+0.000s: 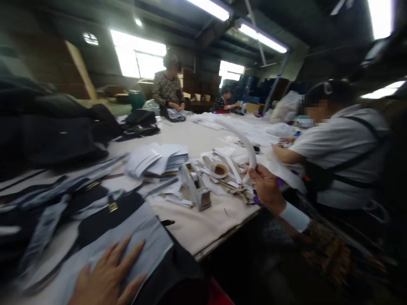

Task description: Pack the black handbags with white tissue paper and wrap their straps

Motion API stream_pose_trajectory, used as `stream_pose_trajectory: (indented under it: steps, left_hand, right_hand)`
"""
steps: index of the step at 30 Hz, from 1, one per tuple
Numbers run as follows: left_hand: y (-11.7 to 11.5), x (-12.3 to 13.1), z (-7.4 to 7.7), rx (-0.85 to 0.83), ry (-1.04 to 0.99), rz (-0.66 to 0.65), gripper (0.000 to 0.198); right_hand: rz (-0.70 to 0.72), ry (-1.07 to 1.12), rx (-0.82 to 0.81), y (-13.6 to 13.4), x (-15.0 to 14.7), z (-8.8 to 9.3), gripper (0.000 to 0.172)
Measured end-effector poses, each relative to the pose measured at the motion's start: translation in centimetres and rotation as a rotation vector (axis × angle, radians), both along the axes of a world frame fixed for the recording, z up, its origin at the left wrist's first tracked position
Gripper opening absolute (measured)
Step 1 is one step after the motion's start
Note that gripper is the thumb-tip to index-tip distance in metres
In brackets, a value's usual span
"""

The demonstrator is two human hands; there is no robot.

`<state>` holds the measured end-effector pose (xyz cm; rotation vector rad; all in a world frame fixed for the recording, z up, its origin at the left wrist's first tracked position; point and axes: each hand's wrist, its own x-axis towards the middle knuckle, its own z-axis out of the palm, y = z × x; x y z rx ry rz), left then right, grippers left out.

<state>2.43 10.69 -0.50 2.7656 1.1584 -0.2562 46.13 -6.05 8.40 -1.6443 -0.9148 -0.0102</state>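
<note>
My left hand lies flat with its fingers spread on a grey sheet that covers a black bag with a gold clasp, at the near edge of the table. My right hand is raised past the table's right edge, its fingers closed round the lower end of a long white curved strip that arches up and back over the table.
A tape dispenser, a tape roll, paper stacks and card scraps lie mid-table. Black bags are piled at the left. A person in a white shirt works at the right; others stand at the far end.
</note>
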Motion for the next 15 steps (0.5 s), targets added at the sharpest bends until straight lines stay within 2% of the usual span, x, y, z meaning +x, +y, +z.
stream_pose_trajectory:
  steps: [2, 4, 7, 9, 11, 13, 15]
  left_hand:
    - [-1.4, 0.2, 2.3, -0.068, 0.014, 0.010, 0.065]
    - [-2.2, 0.3, 4.0, -0.145, -0.011, 0.026, 0.069]
    - [-2.6, -0.2, 4.9, -0.178, -0.080, 0.038, 0.074]
    - [-2.9, -0.7, 4.7, -0.195, -0.122, 0.031, 0.076]
    - [-3.0, -1.1, 4.4, -0.207, -0.162, 0.015, 0.077]
    - [-3.1, -1.3, 4.2, -0.211, -0.187, 0.009, 0.078]
    - [-3.0, -1.3, 4.1, -0.201, -0.206, 0.003, 0.078]
  right_hand:
    - [0.371, -0.011, -0.059, 2.9, -5.7, 0.9, 0.028]
    - [0.681, -0.020, -0.114, 6.0, -11.1, 1.5, 0.027]
    - [1.008, -0.081, -0.126, 10.7, -18.3, 1.1, 0.031]
    - [1.140, -0.194, -0.124, 13.6, -22.1, -0.1, 0.031]
    - [1.197, -0.333, -0.175, 16.1, -24.6, -1.8, 0.029]
    - [1.209, -0.460, -0.323, 17.8, -25.5, -3.8, 0.029]
    - [1.186, -0.614, -0.514, 18.8, -25.1, -5.6, 0.028]
